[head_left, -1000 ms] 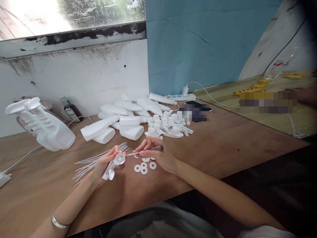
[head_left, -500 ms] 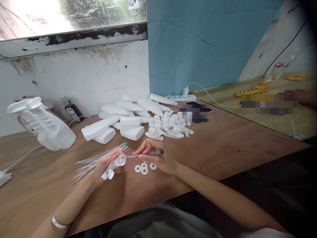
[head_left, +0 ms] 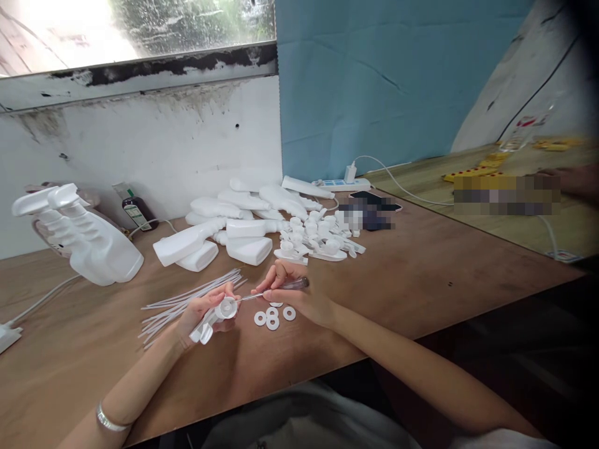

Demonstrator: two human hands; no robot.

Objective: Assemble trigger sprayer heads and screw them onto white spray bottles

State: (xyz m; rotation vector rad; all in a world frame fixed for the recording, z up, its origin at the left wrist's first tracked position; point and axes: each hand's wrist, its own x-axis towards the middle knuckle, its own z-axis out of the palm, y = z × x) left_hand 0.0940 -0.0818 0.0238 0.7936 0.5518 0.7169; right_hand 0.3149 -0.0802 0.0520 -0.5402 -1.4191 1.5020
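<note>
A white trigger spray head (head_left: 228, 307) is gripped in my left hand (head_left: 199, 312), its round collar turned up toward me. My right hand (head_left: 290, 293) is closed around a screwdriver (head_left: 296, 284) with a translucent dark handle. The thin metal shaft points left and its tip reaches the edge of the collar; whether it goes inside, I cannot tell. Just below my right hand lie several white ring washers (head_left: 272, 322) on the brown table (head_left: 374, 299). Thin white dip tubes (head_left: 163, 315) lie in a loose bundle behind my left hand.
White spray bottles (head_left: 249, 249) are piled toward the wall, beside a heap of spray heads (head_left: 322, 237). Two assembled spray bottles (head_left: 100, 243) stand at left, near a dark bottle (head_left: 136, 211). A power strip (head_left: 344, 185) lies behind; another person's hand (head_left: 573, 181) shows at far right.
Both hands stay in nearly the same place. The spray head has turned and shifted very slightly in my left hand, with the screwdriver tip still at its collar.
</note>
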